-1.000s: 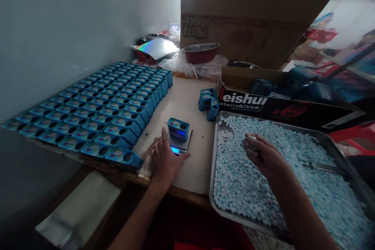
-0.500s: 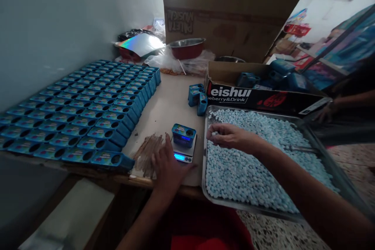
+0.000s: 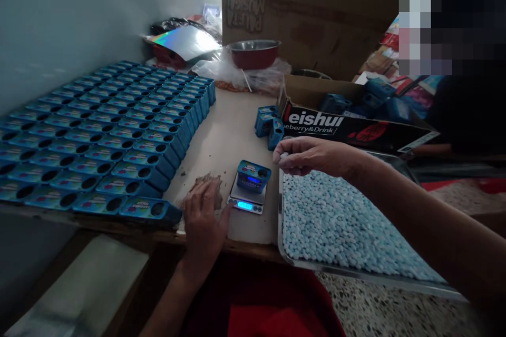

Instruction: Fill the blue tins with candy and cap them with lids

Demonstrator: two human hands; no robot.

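A blue plastic container (image 3: pixel 253 175) with a round hole in its top stands on a small digital scale (image 3: pixel 259 198), whose display is lit blue. Left of the scale, my left hand (image 3: pixel 204 224) rests on the worn table edge, fingers stretched out and holding nothing. My right hand (image 3: pixel 302 156) is raised over the left rim of a metal tray (image 3: pixel 281 231), fingers pinched around a few small pale candies (image 3: pixel 283 156). The tray is spread with many light-blue and white candies (image 3: pixel 336 221) of the same look.
Rows of blue containers (image 3: pixel 118 142) cover the table's left side. Several more stand by a black-printed carton (image 3: pixel 348 129), which holds others. A red metal bowl (image 3: pixel 255 55) sits on plastic at the back, before a large cardboard sheet (image 3: pixel 316 21). A person (image 3: pixel 470 63) stands at right.
My right hand has lifted from the candies toward the scale, still pinching some. My left hand has shifted left, away from the scale. The view has tilted down, and the person at right has come closer.
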